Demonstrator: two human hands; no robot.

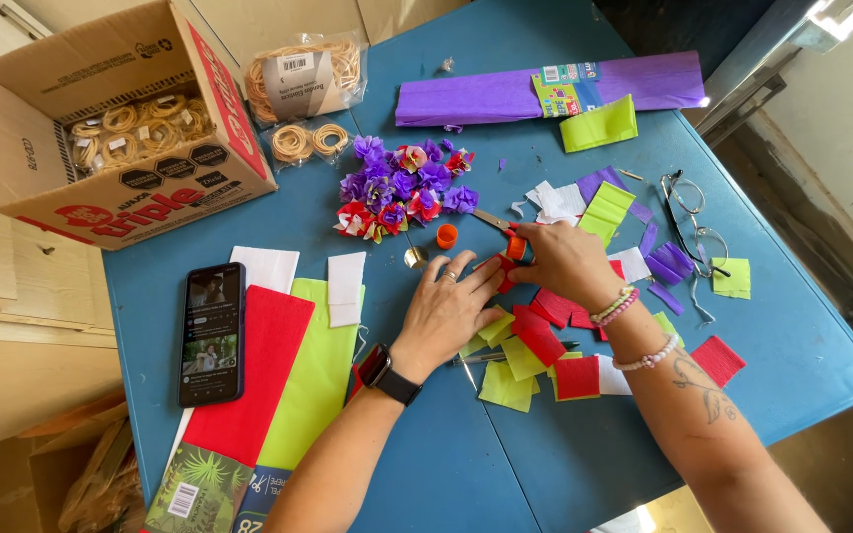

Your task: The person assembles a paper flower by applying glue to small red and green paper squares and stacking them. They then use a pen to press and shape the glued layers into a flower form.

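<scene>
Head view shows the right hand (563, 265) clamped on orange-handled scissors (502, 228), blades pointing toward the bench's far-left corner, while the left hand (443, 311) just beside it pinches a small red paper piece (502, 269) mid-bench.

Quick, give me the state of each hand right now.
Left hand: fingers pinching a small red paper piece.
Right hand: closed on orange-handled scissors.
</scene>
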